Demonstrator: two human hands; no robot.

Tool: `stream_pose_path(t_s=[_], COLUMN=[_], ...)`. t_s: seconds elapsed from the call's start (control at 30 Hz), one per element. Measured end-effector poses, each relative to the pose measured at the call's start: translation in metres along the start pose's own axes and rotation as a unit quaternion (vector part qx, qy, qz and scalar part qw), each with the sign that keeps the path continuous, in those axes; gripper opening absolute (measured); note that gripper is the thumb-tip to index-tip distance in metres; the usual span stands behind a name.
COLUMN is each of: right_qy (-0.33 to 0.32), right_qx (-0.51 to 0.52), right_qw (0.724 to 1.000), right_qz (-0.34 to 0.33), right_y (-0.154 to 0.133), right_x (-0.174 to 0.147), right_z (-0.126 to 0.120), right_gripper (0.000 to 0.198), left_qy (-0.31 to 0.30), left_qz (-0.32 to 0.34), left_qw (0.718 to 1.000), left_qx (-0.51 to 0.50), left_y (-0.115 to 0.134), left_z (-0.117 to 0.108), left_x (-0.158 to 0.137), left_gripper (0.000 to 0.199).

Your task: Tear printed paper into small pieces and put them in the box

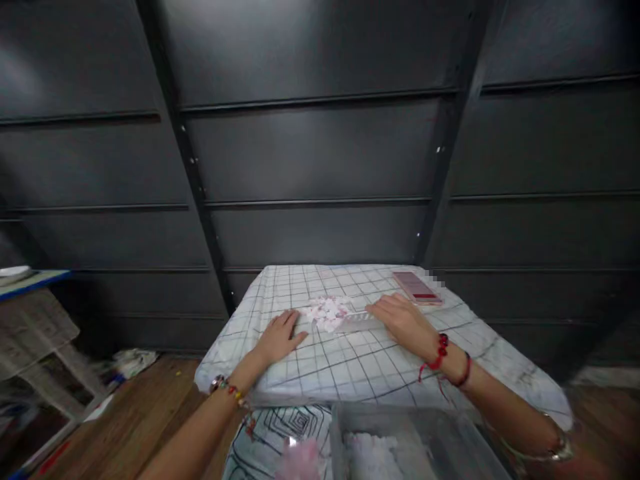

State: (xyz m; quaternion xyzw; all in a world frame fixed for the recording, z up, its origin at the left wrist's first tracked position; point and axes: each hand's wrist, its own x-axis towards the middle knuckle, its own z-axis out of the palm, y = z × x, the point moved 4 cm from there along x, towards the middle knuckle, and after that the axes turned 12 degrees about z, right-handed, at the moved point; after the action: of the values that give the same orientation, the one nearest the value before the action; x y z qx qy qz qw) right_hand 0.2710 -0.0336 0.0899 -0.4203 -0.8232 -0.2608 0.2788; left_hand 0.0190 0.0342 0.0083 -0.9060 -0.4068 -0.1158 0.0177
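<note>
On the white checked cloth, a small heap of white and pink pieces lies between my two hands; what the pieces are is too blurred to tell. My left hand rests on the cloth at the heap's left edge, fingers stretched out and thumb apart, holding nothing. My right hand has its fingers closed on the right end of a thin translucent white plastic piece. This piece reaches left to the heap and touches or overlaps it. Its exact kind cannot be made out.
A phone-like pink and red flat item lies behind my right hand. Below the near edge of the cloth-covered table stand a grey plastic bin with white contents and a pink packet. Dark panelled wall rises behind.
</note>
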Motion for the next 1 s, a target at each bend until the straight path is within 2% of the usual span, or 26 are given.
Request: stream_pose_path(t_s=[0.43,1.0], right_qy=[-0.009,0.033], right_qx=[0.004,-0.047], right_qw=[1.0,0.998], right_qz=[0.007,0.004], right_y=[-0.004,-0.006], right_x=[0.002,0.008], right_z=[0.003,0.007], right_gripper=[0.037,0.033], left_qy=[0.001,0.01], left_qz=[-0.005,-0.005], left_qw=[1.0,1.0], left_qx=[0.0,-0.005], left_y=[0.002,0.0], left_z=[-0.001,0.002], left_x=[0.001,0.002], left_gripper=[0.053,0.054])
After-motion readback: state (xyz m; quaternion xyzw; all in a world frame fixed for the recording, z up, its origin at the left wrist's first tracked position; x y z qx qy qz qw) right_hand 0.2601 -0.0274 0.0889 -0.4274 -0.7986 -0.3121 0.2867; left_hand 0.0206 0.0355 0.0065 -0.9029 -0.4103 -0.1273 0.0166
